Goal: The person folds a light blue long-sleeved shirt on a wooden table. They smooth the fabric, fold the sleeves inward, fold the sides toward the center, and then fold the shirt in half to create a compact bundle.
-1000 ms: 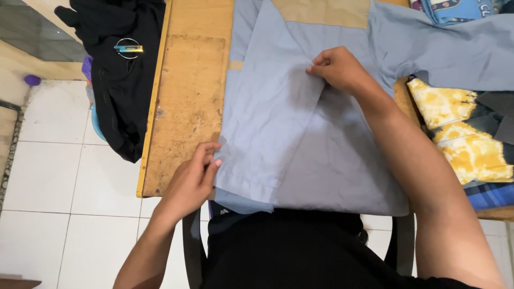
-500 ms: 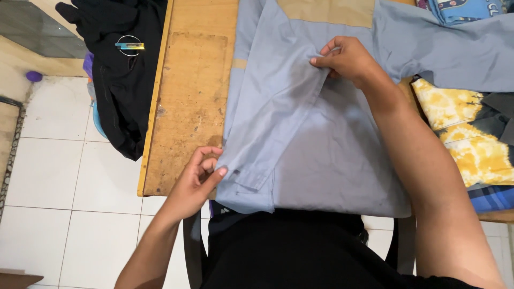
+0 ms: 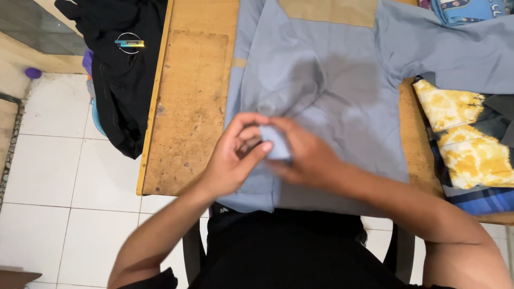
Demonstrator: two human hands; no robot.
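A light blue shirt [image 3: 321, 80] with a tan panel lies spread on the wooden table [image 3: 187, 96]. My left hand [image 3: 233, 158] and my right hand [image 3: 302, 155] meet over the shirt's near left part. Both pinch a small bunched fold of the blue cloth [image 3: 276, 144] between them, lifted slightly off the table. Motion blur hides the exact finger positions.
A black garment [image 3: 123, 80] with a small metal ring and clip hangs off the table's left edge above the white tiled floor [image 3: 53, 176]. Yellow and dark patterned cloth [image 3: 466, 139] lies at the right, blue printed fabric [image 3: 466, 9] at the top right.
My right hand came down from the shirt's middle toward me. My left hand rose from the hem. They now meet, both gripping one fold of the shirt.
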